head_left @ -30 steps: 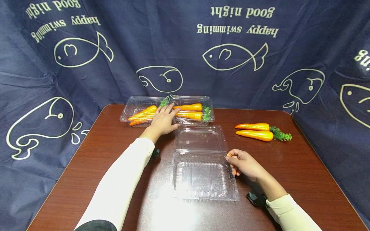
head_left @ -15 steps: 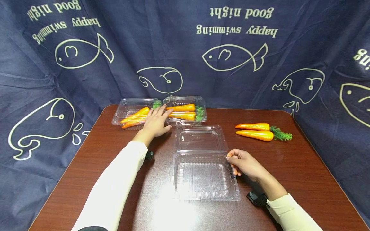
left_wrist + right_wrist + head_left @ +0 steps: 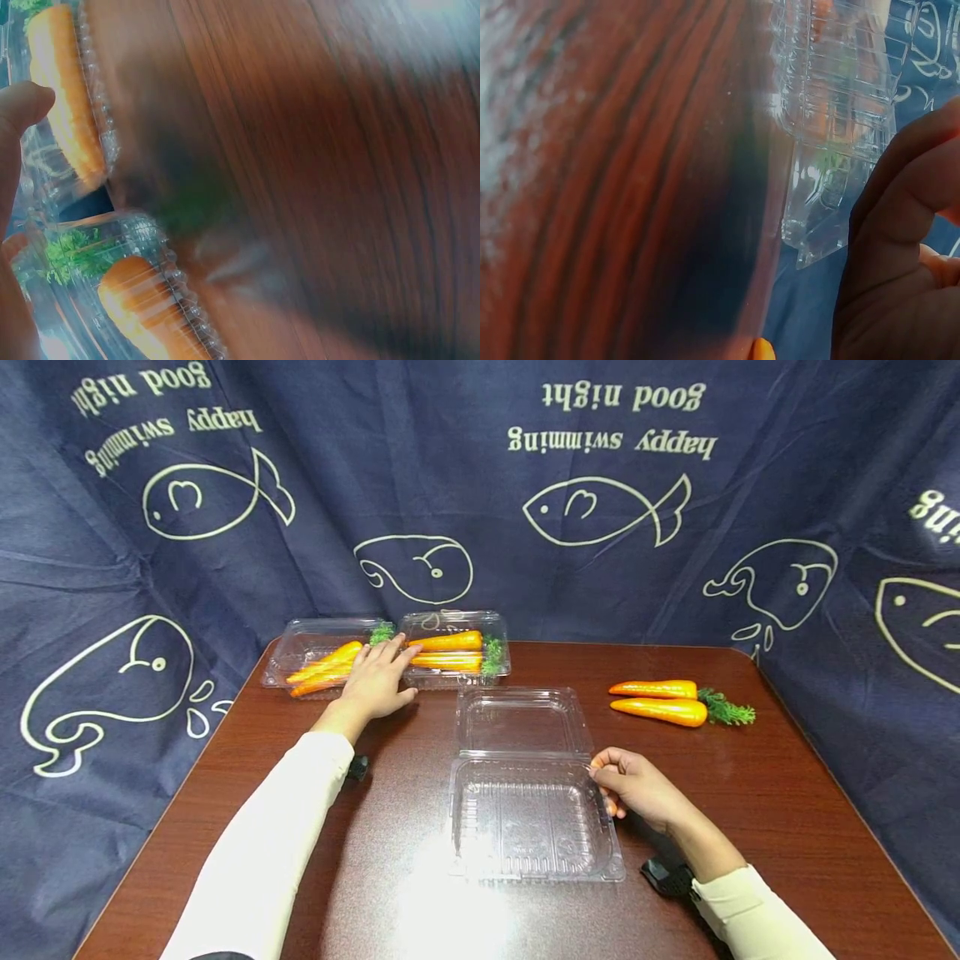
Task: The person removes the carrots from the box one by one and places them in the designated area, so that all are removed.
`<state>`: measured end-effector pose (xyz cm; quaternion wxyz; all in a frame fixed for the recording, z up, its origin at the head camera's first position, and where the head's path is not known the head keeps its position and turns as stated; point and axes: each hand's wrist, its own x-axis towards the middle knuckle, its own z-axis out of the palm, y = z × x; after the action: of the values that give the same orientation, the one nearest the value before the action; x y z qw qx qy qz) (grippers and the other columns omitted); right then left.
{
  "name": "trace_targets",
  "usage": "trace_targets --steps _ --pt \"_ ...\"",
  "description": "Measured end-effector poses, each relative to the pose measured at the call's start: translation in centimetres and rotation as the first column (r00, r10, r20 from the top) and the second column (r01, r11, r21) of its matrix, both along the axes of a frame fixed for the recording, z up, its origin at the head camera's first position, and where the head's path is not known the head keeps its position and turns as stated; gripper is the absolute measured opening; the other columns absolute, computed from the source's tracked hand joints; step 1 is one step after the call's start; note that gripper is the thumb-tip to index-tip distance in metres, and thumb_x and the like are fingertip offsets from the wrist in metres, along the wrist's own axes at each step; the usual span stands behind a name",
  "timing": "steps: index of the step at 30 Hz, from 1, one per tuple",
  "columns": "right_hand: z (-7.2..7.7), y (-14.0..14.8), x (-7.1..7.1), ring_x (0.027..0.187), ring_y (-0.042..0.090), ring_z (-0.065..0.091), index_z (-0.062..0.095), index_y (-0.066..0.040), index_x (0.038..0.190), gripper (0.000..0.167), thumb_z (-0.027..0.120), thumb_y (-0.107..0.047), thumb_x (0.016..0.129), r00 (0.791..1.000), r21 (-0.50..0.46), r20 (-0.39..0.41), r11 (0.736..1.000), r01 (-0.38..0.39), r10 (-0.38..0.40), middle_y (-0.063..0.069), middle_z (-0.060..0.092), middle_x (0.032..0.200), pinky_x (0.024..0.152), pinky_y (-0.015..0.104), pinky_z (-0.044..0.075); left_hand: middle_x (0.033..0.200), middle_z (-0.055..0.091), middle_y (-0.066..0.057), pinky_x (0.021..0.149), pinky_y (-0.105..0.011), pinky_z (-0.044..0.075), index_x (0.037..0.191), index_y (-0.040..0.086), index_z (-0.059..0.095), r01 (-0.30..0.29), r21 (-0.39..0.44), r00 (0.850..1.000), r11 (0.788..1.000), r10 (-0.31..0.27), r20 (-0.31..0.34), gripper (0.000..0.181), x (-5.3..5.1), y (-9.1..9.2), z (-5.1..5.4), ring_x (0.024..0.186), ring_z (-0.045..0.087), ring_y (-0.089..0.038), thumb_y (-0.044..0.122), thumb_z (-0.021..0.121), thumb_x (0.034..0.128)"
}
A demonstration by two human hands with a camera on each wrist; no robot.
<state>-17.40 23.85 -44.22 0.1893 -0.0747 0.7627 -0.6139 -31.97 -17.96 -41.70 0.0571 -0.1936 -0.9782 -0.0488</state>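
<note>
Two closed clear plastic clamshell containers stand side by side at the table's back left, both with orange carrots inside. The left hand (image 3: pixel 373 683) spreads its fingers over the place where the left container (image 3: pixel 300 628) meets the right container (image 3: pixel 491 620). Its thumb shows beside a carrot (image 3: pixel 64 97) in the left wrist view. In mid-table an open clamshell container (image 3: pixel 528 822) lies with its lid (image 3: pixel 521 720) folded back, away from the person. At its right edge, near the hinge, the right hand (image 3: pixel 637 787) pinches the rim between thumb and curled fingers.
Two loose carrots (image 3: pixel 660 712) with green tops lie at the right of the brown table (image 3: pixel 750 827). A dark blue curtain (image 3: pixel 480 502) with fish drawings hangs right behind the back edge. Glare covers the front middle of the tabletop.
Both filled containers have slid left along the back edge together with the left hand. The right hand and the open container have stayed about where they were.
</note>
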Motion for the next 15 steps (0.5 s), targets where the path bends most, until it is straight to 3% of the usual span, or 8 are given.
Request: trace_targets --steps 15 --pt "0.1 0.3 0.3 0.046 0.009 0.049 0.046 0.011 0.102 0.018 0.054 -0.005 0.098 1.0 0.015 0.003 1.0 0.022 -0.022 0.004 0.047 0.064 0.041 0.02 0.041 0.161 0.022 -0.016 0.114 -0.062 0.01 0.154 0.019 0.033 -0.008 0.036 1.0 0.999 0.008 0.009 0.077 0.2 -3.1 0.1 0.144 0.023 -0.04 0.036 0.071 0.0888"
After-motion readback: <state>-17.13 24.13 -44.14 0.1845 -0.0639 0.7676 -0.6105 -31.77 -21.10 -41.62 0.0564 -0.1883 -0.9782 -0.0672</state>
